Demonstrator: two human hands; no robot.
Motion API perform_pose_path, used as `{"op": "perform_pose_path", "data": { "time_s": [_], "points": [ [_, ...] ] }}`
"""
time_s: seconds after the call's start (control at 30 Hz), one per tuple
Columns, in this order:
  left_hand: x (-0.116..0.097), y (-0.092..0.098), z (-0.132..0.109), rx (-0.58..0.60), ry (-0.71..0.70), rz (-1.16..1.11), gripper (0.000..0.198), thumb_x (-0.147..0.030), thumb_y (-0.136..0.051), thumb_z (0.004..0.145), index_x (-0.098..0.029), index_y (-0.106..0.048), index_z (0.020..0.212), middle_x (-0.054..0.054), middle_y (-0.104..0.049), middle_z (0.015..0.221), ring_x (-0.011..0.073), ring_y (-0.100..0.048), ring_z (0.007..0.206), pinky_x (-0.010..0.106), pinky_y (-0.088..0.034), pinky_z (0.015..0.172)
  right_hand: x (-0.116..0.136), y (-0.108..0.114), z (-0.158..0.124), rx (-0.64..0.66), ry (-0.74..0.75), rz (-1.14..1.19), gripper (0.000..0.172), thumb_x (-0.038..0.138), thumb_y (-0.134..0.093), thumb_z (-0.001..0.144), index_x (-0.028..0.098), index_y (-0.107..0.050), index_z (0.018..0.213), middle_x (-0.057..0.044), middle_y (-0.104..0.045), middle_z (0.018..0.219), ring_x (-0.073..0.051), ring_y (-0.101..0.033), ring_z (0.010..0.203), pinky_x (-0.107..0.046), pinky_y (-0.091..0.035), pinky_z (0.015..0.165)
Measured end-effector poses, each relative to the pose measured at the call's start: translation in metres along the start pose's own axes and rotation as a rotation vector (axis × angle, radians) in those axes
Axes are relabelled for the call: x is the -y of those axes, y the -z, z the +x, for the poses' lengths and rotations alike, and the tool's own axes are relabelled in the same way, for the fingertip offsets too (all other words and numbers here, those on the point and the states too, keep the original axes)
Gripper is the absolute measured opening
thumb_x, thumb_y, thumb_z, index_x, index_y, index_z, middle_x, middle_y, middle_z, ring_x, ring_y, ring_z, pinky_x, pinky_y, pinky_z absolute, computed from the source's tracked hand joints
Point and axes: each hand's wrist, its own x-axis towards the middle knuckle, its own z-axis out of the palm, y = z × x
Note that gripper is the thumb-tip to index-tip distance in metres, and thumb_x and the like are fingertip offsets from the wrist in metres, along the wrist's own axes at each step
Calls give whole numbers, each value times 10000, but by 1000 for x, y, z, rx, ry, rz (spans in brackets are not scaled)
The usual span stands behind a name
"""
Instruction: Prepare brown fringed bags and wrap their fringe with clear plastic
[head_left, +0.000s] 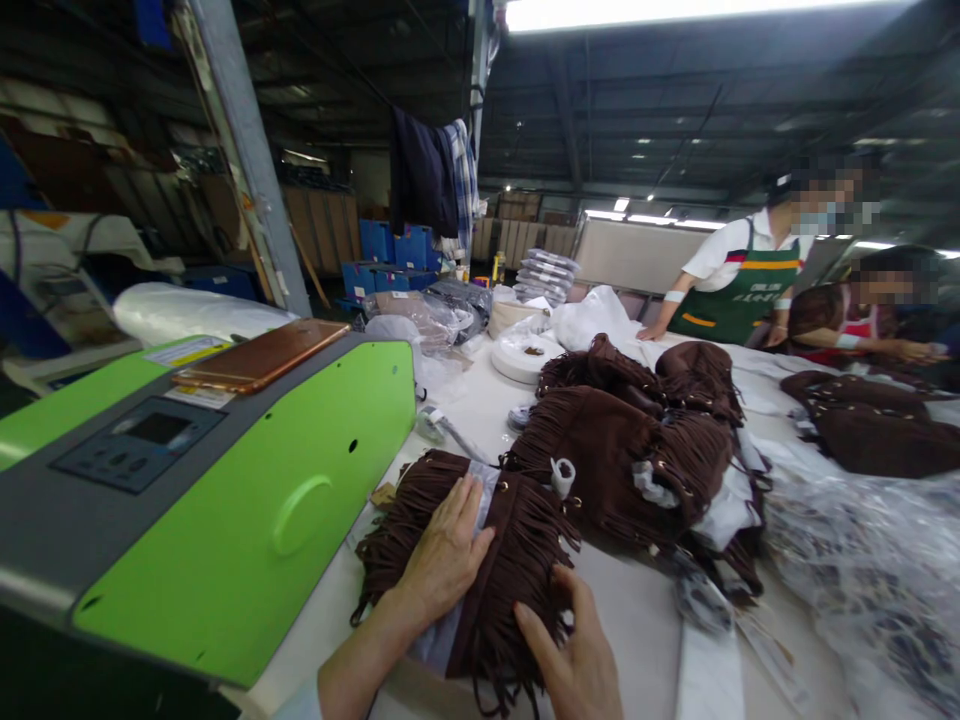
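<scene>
A brown fringed suede piece [517, 560] lies on the white table [637, 610] right in front of me, with pale stuffing showing in its middle. My left hand [446, 550] rests flat on it, fingers stretched out over the pale part. My right hand [574, 655] touches the near edge of the fringe, fingers spread and thumb up. Neither hand grips anything. A pile of the same brown fringed pieces [637, 440] sits just beyond.
A green and grey machine [225, 500] with a phone [262, 355] on top stands at my left. Clear plastic bags [862, 560] cover the right. Two other people [739, 285] work at the far side, by more brown pieces [874, 430]. White tape rolls [529, 355] lie behind.
</scene>
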Motion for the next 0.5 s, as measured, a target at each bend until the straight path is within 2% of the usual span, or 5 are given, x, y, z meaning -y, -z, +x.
{"op": "perform_pose_path", "data": {
  "time_s": [0.17, 0.27, 0.33, 0.43, 0.5],
  "points": [
    [-2, 3, -1, 22, 1, 2, 532, -262, -410, 906, -74, -299, 1391, 199, -316, 1458, 264, -270, 1367, 463, -332, 1092, 13, 6, 11, 113, -192, 338, 368, 376, -706, 569, 208, -596, 877, -13, -659, 729, -199, -606, 697, -302, -464, 654],
    [-2, 3, 0, 28, 13, -1, 535, -263, -410, 906, -63, -297, 1390, 208, -309, 1458, 271, -271, 1365, 466, -328, 1094, 26, 24, 21, 374, -384, 603, 362, 277, -767, 486, 182, -624, 804, 29, -592, 584, -106, -495, 507, -218, -353, 476],
    [-2, 3, 0, 31, 17, -6, 532, -262, -409, 907, -66, -298, 1389, 207, -311, 1458, 271, -273, 1364, 467, -322, 1097, 34, 36, 26, 516, -516, 755, 369, 255, -790, 469, 165, -653, 799, 50, -540, 550, -44, -385, 435, -184, -270, 436],
    [-2, 3, 0, 33, 16, -13, 536, -264, -418, 904, -82, -294, 1393, 196, -310, 1461, 263, -269, 1367, 465, -316, 1101, 34, 49, 32, 494, -617, 944, 379, 248, -820, 464, 166, -669, 801, 62, -483, 575, -11, -332, 454, -154, -259, 452],
    [-2, 3, 0, 34, 18, -14, 544, -262, -431, 900, -78, -295, 1393, 199, -311, 1460, 264, -270, 1367, 461, -320, 1100, 22, 53, 33, 455, -643, 999, 360, 254, -836, 457, 168, -667, 763, 71, -436, 563, -6, -290, 454, -146, -223, 440]
  ]
}}
